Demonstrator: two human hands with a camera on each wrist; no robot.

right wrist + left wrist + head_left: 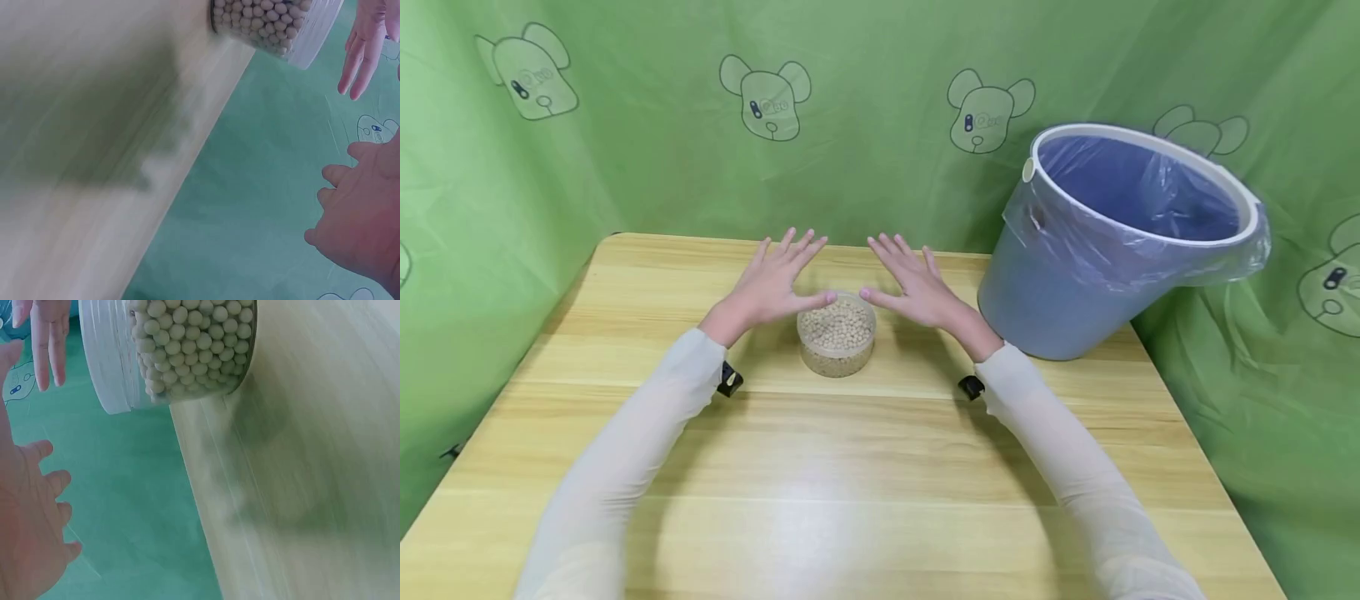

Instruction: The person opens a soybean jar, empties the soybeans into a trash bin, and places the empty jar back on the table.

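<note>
Both hands — left hand (pixel 772 286) and right hand (pixel 917 287) — hover spread and empty over the jar of beans (pixel 837 335) mid-table (pixel 625 350); I judge the reach underway — next, fingers must close round it.

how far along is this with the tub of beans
Barely started. The tub of beans stands full on the table, untouched. In hand: left hand and right hand hover open on either side of it, gripping nothing. Left: everything; the lined bin looks empty.
</note>
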